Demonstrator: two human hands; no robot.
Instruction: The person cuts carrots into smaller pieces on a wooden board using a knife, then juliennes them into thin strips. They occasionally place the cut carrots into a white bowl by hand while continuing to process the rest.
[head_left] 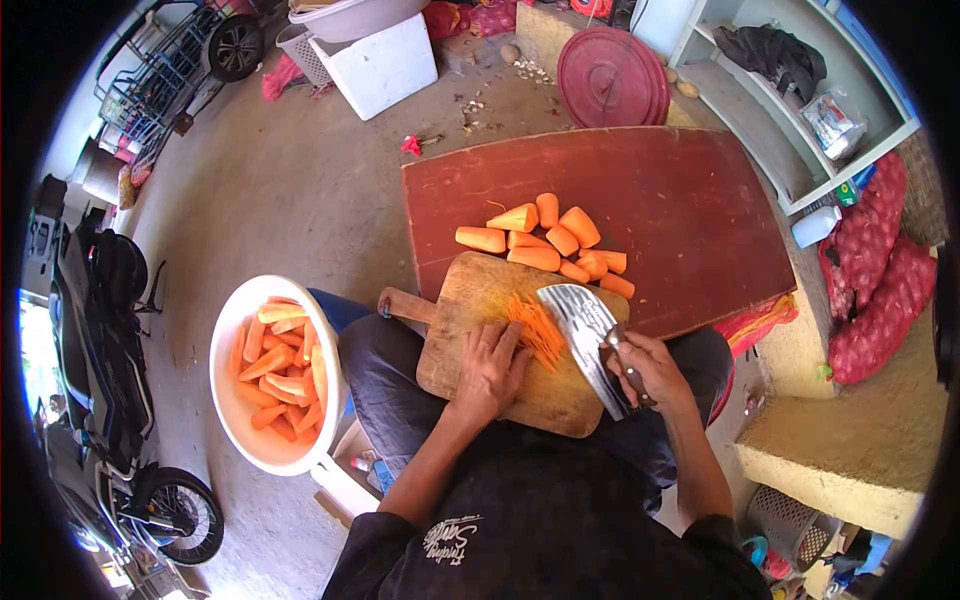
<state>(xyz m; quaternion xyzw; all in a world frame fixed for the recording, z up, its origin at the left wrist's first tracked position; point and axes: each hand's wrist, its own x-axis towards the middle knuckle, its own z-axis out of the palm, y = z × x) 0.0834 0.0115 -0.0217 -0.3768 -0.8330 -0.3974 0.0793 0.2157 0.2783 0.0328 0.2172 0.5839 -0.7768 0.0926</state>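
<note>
My left hand (488, 370) rests on the wooden chopping board (458, 300), its fingers extended and lying against a pile of thin carrot strips (538, 332). My right hand (648, 372) is closed around the dark handle of a cleaver (580, 325). The cleaver's broad, shiny blade is at the right side of the strips, over the board. The board lies across my lap, its wooden handle (405, 306) pointing left. Just beyond it, several carrot chunks (562, 240) sit on a red-brown tabletop (690, 220).
A white basin (222, 400) of peeled carrots (285, 365) stands at my left. Farther left are motorbikes (100, 380). A white box (378, 68) and a dark red lid (612, 78) are at the back. Red net sacks (880, 310) lean near a shelf (740, 110) on the right.
</note>
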